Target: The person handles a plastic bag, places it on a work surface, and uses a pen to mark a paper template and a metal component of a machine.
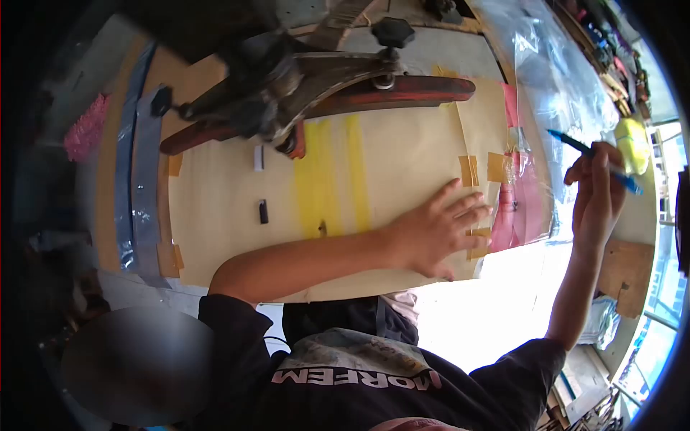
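My left hand (445,233) lies palm down with its fingers spread on a beige sheet (402,194) with yellow stripes, near the sheet's right side. Pieces of brown tape (498,167) sit beside its fingertips and partly beneath them. Raised off to the right, my right hand (600,190) has its fingers wrapped round a slim blue pen (570,141). The pen slants, its upper end pointing up and left, with clear plastic film (546,65) behind it. A small black strip (263,212) and a small white strip (259,158) rest on the sheet's left half.
A metal clamp frame with a dark knob (393,33) and a long red-edged bar (417,91) stretches over the sheet's far edge. Grey tape (147,172) runs down the board's left side. A yellow bag (632,146) stands at the right, and a pink bundle (88,128) at the left.
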The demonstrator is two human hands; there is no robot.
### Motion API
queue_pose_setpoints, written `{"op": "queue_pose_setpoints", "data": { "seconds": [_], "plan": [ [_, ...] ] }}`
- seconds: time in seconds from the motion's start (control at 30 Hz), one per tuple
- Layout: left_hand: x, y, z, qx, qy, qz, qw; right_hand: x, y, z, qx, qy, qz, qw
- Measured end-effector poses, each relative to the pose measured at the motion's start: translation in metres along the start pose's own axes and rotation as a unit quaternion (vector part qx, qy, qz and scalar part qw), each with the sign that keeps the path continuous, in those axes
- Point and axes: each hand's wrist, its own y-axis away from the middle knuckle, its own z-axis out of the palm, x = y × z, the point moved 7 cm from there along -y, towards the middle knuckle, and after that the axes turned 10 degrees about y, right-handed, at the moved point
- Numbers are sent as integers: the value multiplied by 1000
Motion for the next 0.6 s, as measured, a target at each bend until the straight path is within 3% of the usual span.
{"op": "queue_pose_setpoints", "data": {
  "seconds": [0.1, 0.17, 0.23, 0.27, 0.33, 0.37, 0.43, 0.6],
  "plan": [
    [3, 5, -3, 45, -14, 7, 999, -26, 45, -5, 75, 84, -32, 993],
    [18, 13, -16, 129, -61, 94, 985, -45, 68, 3, 106, 156, -71, 979],
    [45, 35, -16, 116, -80, 171, 975, -48, 91, 8, 128, 157, -70, 977],
    [56, 46, -18, 122, -88, 167, 974, -44, 101, 12, 113, 140, -62, 982],
    [83, 78, -40, 256, -79, 169, 948, -46, 123, 41, 40, 94, -40, 994],
    [96, 89, -52, 261, -84, 162, 948, -49, 134, 59, -3, 74, -21, 997],
    [107, 120, -95, 377, -37, 65, 923, -52, 159, 94, -77, 74, -16, 994],
    [119, 169, -100, 323, -105, 17, 940, -83, 192, 164, -161, 129, -78, 975]
  ]
}}
